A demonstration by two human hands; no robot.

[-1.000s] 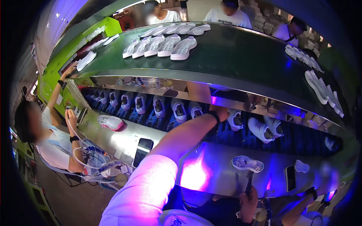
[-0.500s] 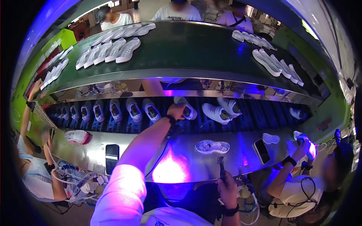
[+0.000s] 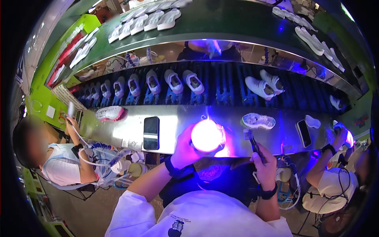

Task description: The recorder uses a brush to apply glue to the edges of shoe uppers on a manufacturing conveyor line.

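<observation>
The left hand (image 3: 184, 149) held a glare-washed shoe (image 3: 207, 136) at the front edge of the table (image 3: 177, 120), fingers curled around its side. The right hand's (image 3: 265, 161) fingers were closed on a brush (image 3: 253, 143). Racked shoes (image 3: 177, 90) contained dark inserts (image 3: 174, 81).

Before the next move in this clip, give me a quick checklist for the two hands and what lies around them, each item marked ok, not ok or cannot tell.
1. Left hand has hold of the glare-washed item: ok.
2. Right hand grips the brush: ok, bristles pointing up and away from the person.
3. Bristles clear of the glare-washed item: ok, a gap shows between them.
4. Surface of the glare-washed item readable: not ok, bright light hides its detail.
5. White sole resting on the metal bench, apart from both hands: ok.
6. Bristles wet or dry: cannot tell.
</observation>
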